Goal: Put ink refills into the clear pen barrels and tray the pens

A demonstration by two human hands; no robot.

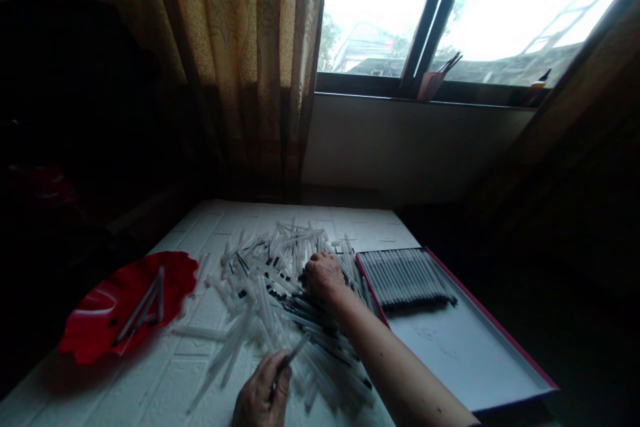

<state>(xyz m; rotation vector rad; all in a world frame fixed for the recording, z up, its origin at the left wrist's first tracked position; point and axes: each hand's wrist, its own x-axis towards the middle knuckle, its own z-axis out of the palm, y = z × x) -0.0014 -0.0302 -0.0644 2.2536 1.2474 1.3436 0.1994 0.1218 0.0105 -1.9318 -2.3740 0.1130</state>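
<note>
My left hand, near the front edge of the table, is closed around a slim pen whose end points up and to the right. Farther off, my right hand reaches into a pile of clear pen barrels. Its fingers are curled and pressed together, and the fingertips are hidden, so what they hold cannot be seen. Small black caps and dark, thin pen parts lie mixed in the pile around that hand.
To the right, a red-edged shallow box holds a neat row of pens. A red scalloped dish with several pen pieces stands at left on the white brick-patterned table. Behind are a curtain and a window.
</note>
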